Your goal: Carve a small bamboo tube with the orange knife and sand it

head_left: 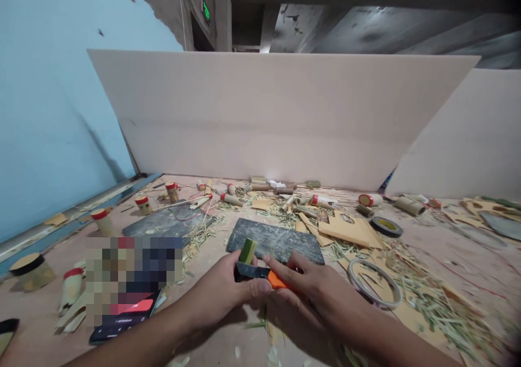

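Near the bottom middle, my left hand (234, 285) is closed around a short green bamboo piece (248, 251), whose striped upper end sticks up above the fingers. A knife with a dark blade and an orange handle (277, 279) lies across in front of the bamboo. My right hand (307, 285) grips the orange handle, and its index finger stretches along the top. The left thumb presses near the blade. Just behind both hands lies a dark slate board (277, 239).
Shavings (443, 312) cover the right side, with a clear tape roll (374, 283), a black tape roll (386, 226) and cardboard (345, 230). A phone (124, 321) and red-topped bamboo tubes (102, 221) are left. A white panel (268, 117) stands behind.
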Available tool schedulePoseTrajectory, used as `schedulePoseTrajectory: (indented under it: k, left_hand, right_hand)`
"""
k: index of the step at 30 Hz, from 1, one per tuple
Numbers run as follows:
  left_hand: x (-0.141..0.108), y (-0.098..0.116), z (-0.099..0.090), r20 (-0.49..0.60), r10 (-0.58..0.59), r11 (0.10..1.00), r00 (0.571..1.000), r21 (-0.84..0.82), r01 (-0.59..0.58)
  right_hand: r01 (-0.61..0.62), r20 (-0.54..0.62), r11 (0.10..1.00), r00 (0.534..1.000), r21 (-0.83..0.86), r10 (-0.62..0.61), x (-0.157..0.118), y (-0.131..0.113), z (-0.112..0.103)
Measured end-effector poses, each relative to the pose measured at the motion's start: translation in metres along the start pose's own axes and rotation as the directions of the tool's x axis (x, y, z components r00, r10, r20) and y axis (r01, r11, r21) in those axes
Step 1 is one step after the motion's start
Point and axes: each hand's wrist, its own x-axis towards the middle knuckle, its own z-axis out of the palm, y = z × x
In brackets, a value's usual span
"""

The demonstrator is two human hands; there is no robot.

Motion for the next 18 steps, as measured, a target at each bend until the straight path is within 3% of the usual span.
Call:
schedulePoseTrajectory:
  k: [2,6,12,18]
  left_hand:
    - [0.000,-0.001,0.003,-0.006,-0.037,0.998,0.999,-0.060,0.037]
    - [0.001,-0.005,0.007,0.004,0.028,0.990,1.000,-0.139,-0.027]
    - [0.003,-0.004,0.008,-0.048,0.048,0.997,0.998,-0.049,-0.051]
    - [0.007,-0.006,0.008,-0.144,-0.019,0.999,0.989,0.042,0.026]
  right_hand:
    - [0.029,0.008,1.000,1.000,-0.010,-0.029,0.000,-0.002,0.000]
    - [0.035,-0.031,0.991,0.999,-0.131,-0.039,-0.001,-0.004,0.004]
    - [0.046,-0.151,0.966,0.985,-0.253,-0.086,-0.003,-0.002,0.014]
    - [-0.049,-0.221,0.960,0.975,-0.275,-0.014,-0.003,-0.012,0.024]
